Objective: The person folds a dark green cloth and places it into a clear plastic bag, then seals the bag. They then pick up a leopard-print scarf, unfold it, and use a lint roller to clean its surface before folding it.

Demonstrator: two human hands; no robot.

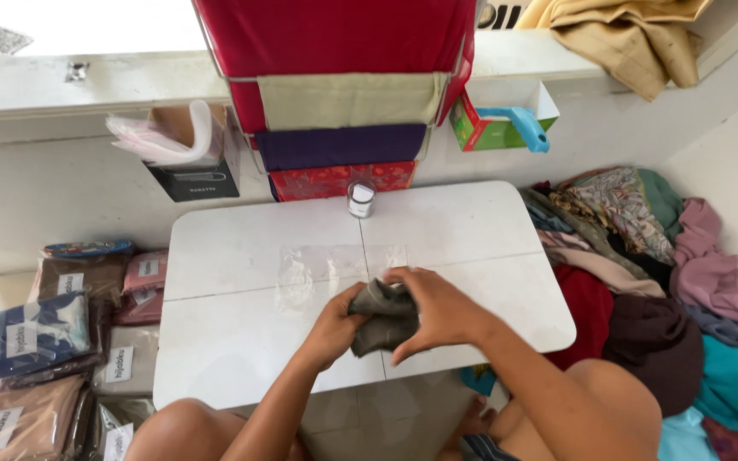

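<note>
A white table (241,256) sits low on the floor. My left hand (332,329) and right hand (437,312) both squeeze a folded grey cloth (383,318) above it. If I let go, it may unfold beside the clear bag (318,273).

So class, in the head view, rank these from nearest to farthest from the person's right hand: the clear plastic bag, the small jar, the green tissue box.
1. Clear plastic bag: flat on the white table, just beyond the right hand.
2. Small jar: at the table's far edge, middle.
3. Green tissue box: against the wall beyond the table, far right.
</note>
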